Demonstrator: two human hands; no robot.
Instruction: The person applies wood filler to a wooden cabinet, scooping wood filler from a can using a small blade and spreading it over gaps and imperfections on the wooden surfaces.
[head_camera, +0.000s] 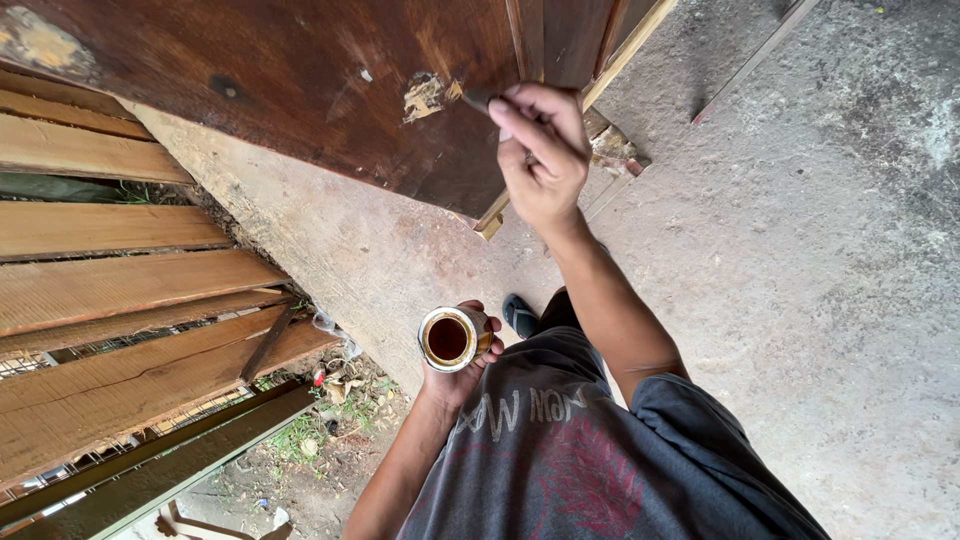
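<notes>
Brush (478, 98): dark, thin, mostly hidden, its tip at a bare chipped patch (428, 95) on the dark-stained panel (300, 70), far centre. Right hand (542, 150) pinches it between pressed fingers. Left hand (462, 365), nearer, cups an open tin (450, 339) of brown stain. Pale planks (120, 290) lie left.

Right hand (543, 160) is up against the dark stained panel (300, 80), pinching a brush (478, 99) next to a bare chipped patch (428, 96). Left hand (458, 372) sits lower, gripping an open can (449, 339) of brown stain. Planks (120, 290) lie off to its left.
</notes>
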